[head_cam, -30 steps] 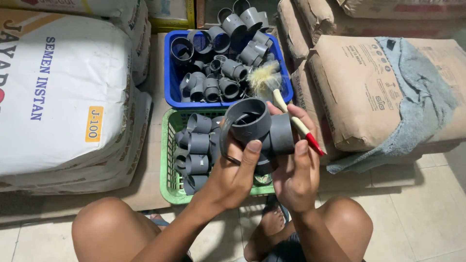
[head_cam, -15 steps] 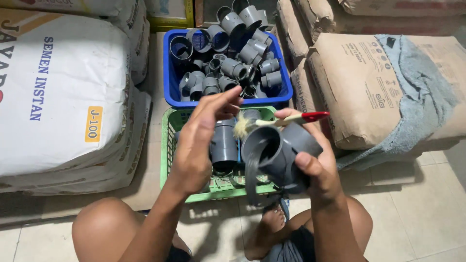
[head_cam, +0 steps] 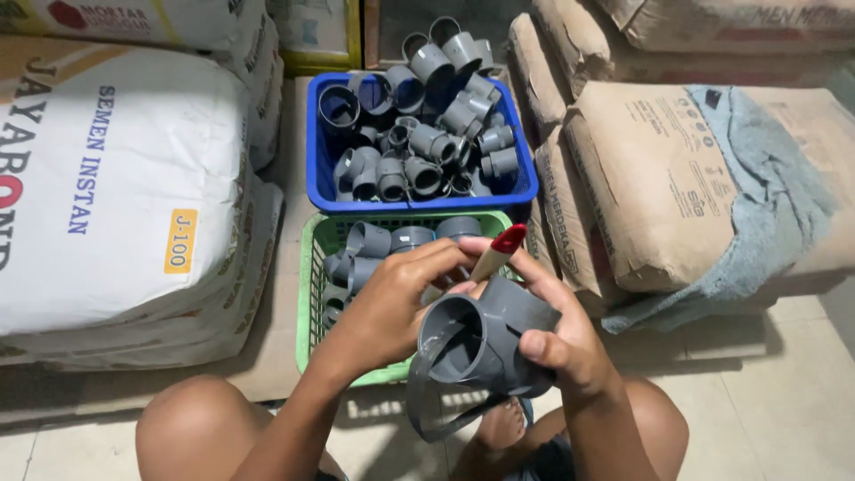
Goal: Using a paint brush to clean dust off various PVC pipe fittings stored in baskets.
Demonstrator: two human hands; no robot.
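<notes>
- My right hand (head_cam: 557,343) grips a large grey plastic tee pipe fitting (head_cam: 485,343), held over my lap in front of the green plastic basket (head_cam: 307,294), open socket facing me.
- My left hand (head_cam: 396,298) is closed on a small brush with a pale wooden handle and red tip (head_cam: 499,249); its bristles are hidden behind the hand.
- A thin grey strip (head_cam: 427,401) hangs from the socket rim.
- Status, as judged: the fitting is in mid-cleaning. The green basket holds more grey fittings (head_cam: 370,245); the blue plastic crate (head_cam: 321,174) behind it is heaped with small grey fittings (head_cam: 419,142).
- Which container holds finished parts cannot be determined.
</notes>
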